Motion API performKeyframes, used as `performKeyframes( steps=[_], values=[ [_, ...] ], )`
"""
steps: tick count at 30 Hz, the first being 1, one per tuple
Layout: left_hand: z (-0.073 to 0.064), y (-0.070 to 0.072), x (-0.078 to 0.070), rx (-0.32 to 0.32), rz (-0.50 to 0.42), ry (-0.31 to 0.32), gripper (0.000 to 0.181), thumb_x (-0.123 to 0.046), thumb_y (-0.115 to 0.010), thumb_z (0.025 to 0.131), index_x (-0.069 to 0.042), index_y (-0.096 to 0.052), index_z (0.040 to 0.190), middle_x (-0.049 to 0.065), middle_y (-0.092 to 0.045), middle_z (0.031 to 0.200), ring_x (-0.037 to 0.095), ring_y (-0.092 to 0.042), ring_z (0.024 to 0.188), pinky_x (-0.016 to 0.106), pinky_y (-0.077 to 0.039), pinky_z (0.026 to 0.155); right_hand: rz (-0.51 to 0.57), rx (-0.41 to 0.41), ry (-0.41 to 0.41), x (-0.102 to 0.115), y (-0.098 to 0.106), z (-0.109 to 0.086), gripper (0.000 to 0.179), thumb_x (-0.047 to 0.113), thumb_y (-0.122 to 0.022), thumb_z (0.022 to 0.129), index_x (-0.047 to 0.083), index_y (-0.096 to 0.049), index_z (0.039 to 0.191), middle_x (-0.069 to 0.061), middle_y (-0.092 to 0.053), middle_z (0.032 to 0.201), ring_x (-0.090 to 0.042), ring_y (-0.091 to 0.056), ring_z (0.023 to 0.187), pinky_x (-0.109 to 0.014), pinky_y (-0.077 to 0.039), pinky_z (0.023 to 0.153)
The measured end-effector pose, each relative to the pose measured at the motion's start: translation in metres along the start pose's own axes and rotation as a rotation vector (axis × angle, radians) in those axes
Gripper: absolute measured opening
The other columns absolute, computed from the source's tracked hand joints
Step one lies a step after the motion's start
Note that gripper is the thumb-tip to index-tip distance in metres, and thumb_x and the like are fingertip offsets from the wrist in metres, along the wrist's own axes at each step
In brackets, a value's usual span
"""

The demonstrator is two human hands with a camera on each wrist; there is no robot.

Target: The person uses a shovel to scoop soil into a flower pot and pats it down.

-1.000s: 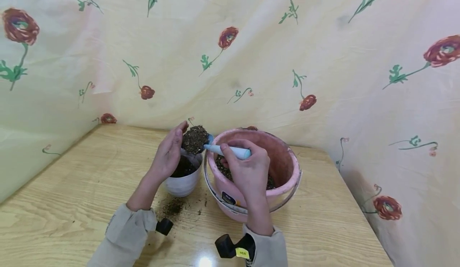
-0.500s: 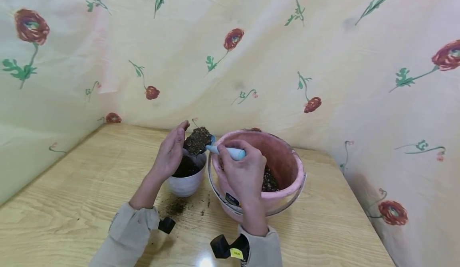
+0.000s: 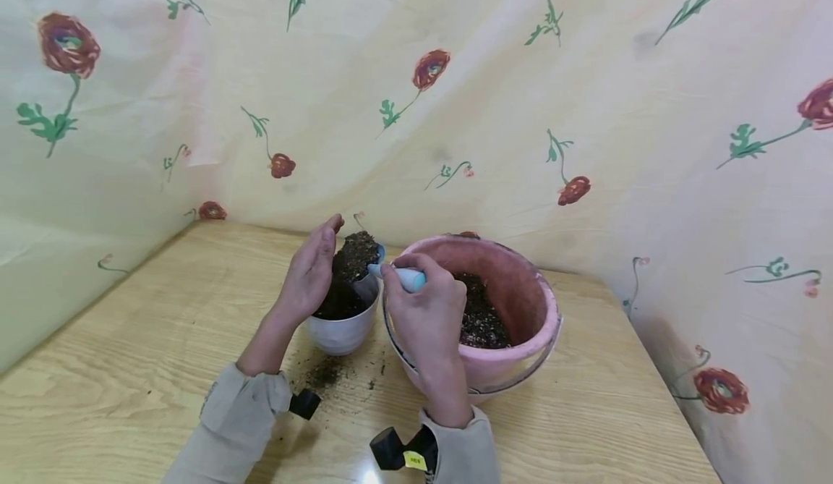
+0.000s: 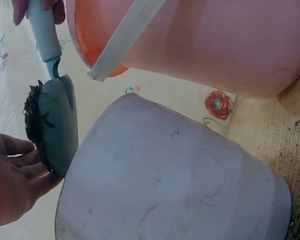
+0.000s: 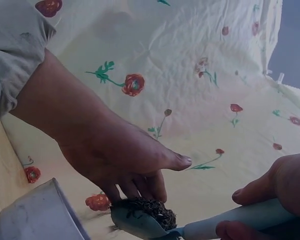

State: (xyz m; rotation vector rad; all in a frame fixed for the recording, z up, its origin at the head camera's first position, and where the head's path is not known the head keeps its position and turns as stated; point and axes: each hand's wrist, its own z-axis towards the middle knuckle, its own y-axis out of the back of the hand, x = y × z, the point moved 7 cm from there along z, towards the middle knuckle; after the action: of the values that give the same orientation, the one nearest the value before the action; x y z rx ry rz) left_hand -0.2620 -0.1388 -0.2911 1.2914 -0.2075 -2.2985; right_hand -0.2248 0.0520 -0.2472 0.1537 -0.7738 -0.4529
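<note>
My right hand (image 3: 426, 314) grips the pale blue handle of a garden trowel (image 3: 411, 279). A heap of dark soil (image 3: 356, 254) fills its blade, which is held at the rim of a white flowerpot (image 3: 341, 333). In the left wrist view the trowel blade (image 4: 61, 127) stands close to the pot's edge. Beside the heap is my left hand (image 3: 309, 274), fingers extended; in the right wrist view its fingertips meet the soil (image 5: 152, 207) at the blade's far side. Dark soil lies inside the pot, partly hidden by the left hand.
Just right of the pot stands a pink bucket (image 3: 549, 325) with soil inside and its handle hanging down. Soil crumbs (image 3: 323, 373) are scattered on the wooden table (image 3: 573, 412) before the pot. A flowered sheet (image 3: 494, 93) hangs behind and along both sides.
My right hand has moved left with the loaded trowel, bringing the blade lower and further over the pot. The left hand keeps its pose beside the soil. The head view has shifted slightly.
</note>
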Motion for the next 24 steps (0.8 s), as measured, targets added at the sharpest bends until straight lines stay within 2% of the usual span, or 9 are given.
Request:
performKeyframes(
  steps=[5, 13, 24],
  values=[
    [0.0007, 0.0012, 0.0003, -0.015, 0.005, -0.004, 0.058, -0.038, -0.022, 0.107, 0.002, -0.035, 0.146, 0.018, -0.041, 0.147, 0.031, -0.037, 0.136, 0.046, -0.03, 0.111, -0.032, -0.021, 0.017, 0.002, -0.003, -0.0018, 0.01, 0.019, -0.079, 0.078, 0.01, -0.074, 0.08, 0.0, -0.068, 0.063, -0.012, -0.063, 0.054, -0.029, -0.05, 0.051],
    [0.0, 0.0027, 0.0003, -0.015, -0.006, -0.005, 0.057, -0.038, -0.023, 0.107, 0.001, -0.035, 0.147, 0.018, -0.04, 0.148, 0.031, -0.036, 0.137, 0.047, -0.03, 0.111, -0.058, -0.017, 0.022, 0.0023, -0.0062, -0.0029, 0.012, 0.018, -0.079, 0.078, 0.007, -0.074, 0.081, -0.001, -0.068, 0.061, -0.012, -0.063, 0.052, -0.029, -0.049, 0.048],
    [0.0007, 0.0025, 0.001, -0.012, -0.002, 0.007, 0.056, -0.037, -0.022, 0.107, 0.001, -0.035, 0.147, 0.018, -0.04, 0.147, 0.031, -0.036, 0.137, 0.047, -0.029, 0.111, -0.094, -0.003, 0.05, 0.0033, -0.0084, -0.0031, 0.012, 0.018, -0.08, 0.077, 0.008, -0.074, 0.081, -0.001, -0.068, 0.06, -0.015, -0.063, 0.053, -0.033, -0.05, 0.051]
  ],
)
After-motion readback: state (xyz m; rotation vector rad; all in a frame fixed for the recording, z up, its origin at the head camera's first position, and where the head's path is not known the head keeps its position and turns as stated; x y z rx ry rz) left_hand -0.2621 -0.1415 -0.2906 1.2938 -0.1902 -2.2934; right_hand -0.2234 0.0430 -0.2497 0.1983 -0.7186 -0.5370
